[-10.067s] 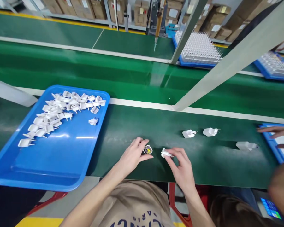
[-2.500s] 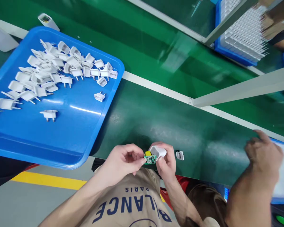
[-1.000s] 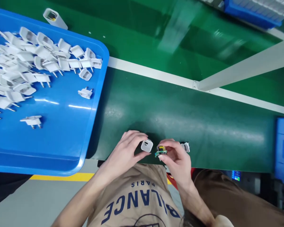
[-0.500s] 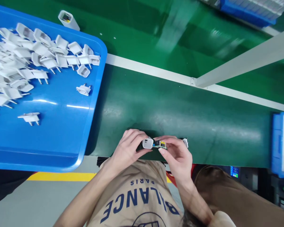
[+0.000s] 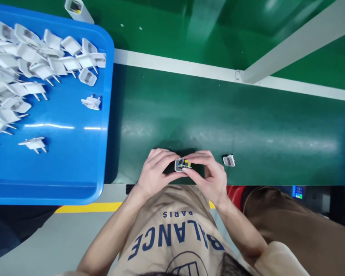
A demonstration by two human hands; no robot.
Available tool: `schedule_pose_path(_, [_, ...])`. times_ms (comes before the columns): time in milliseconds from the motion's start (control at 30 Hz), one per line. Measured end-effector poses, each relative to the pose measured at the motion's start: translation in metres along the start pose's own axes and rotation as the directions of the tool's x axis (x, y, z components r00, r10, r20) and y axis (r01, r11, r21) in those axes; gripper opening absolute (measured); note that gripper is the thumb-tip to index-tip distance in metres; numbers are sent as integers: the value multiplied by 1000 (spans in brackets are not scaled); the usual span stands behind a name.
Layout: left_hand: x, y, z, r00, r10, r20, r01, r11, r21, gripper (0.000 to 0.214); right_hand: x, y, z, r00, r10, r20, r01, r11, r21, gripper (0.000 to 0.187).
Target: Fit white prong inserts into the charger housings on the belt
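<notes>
A: Head view. How is the left hand (image 5: 155, 172) gripping?

B: It is pinching the shell (image 5: 179, 165), a small white housing, between thumb and fingers. The grip is closing snugly on the shell's left side, with the fingers curling over the top.

A: And the right hand (image 5: 208, 174)?

B: It is pinching the board (image 5: 185, 165), a small circuit piece showing yellow and dark parts. The fingertips are meeting those of the left hand over the shell, so the grip is narrow. How far the board is sitting inside the shell cannot be told.

A: Where is the shell lying?

B: It is being held just above the near edge of the belt (image 5: 218, 122), directly in front of the person's chest, between both hands.

A: Which way is it pointing?

B: Its open mouth is facing up and toward the right hand, with the board showing in that opening. Its long axis is running roughly left to right, though the fingers are hiding most of its length.

A: What is lying nearby?

B: A cap (image 5: 229, 160), small and white, is resting on the belt just right of the right hand, apart from it. A blue tray (image 5: 74, 161) is sitting to the left, well apart, carrying a heap of white plugs (image 5: 31, 73) at its far side.
</notes>
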State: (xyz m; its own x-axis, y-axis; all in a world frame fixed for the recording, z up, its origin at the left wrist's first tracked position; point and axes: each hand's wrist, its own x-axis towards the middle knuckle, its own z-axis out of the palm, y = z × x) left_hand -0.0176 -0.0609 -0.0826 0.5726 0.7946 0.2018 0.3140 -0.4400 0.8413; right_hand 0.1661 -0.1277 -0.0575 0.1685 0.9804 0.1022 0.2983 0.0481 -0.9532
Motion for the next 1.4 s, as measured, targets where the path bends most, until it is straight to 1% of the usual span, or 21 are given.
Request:
schedule_pose_path(67, [0, 1, -1, 1000, 6, -3, -6, 1000, -12, 24, 4, 0, -1, 999, -30, 21, 30, 1000, -10, 22])
schedule_pose_path(200, [0, 1, -1, 1000, 6, -12, -6, 1000, -13, 22, 8, 2, -6, 991, -72, 115, 80, 995, -58, 25])
schedule_pose_path(267, [1, 1, -1, 1000, 13, -13, -13, 1000, -5, 24, 9, 4, -9, 987, -86, 137, 96, 993, -67, 25])
schedule_pose_path(400, [1, 1, -1, 1000, 20, -12, -20, 1000, -2, 31, 12, 6, -11, 985, -74, 156, 83, 995, -52, 23])
schedule_pose_path(567, [2, 0, -1, 999, 28, -31, -29, 999, -25, 31, 16, 3, -11, 986, -68, 153, 69, 998, -1, 17])
schedule_pose_path(700, [2, -1, -1, 999, 32, -23, -32, 999, -14, 32, 16, 3, -12, 974, -175, 142, 181, 983, -30, 19])
schedule_pose_path(767, [2, -1, -1, 999, 32, -14, -32, 999, -9, 32, 16, 3, -12, 968, -206, 140, 212, 977, -27, 21])
schedule_pose_path(967, [1, -1, -2, 1000, 29, -10, -29, 999, -26, 26, 20, 4, -13, 969, -153, 194, 162, 986, -29, 16])
schedule_pose_path(1133, [1, -2, -2, 1000, 25, -7, -25, 999, -38, 29, 23, 4, -15, 965, -132, 226, 139, 990, -16, 15])
schedule_pose_path(1233, [1, -3, -2, 1000, 31, -7, -31, 999, -33, 31, 28, 3, -19, 953, -123, 276, 129, 992, -1, 16])
schedule_pose_path(1400, [2, -2, -3, 999, 36, -18, -36, 998, -43, 32, 36, 0, -27, 922, -135, 363, 149, 989, -11, 14])
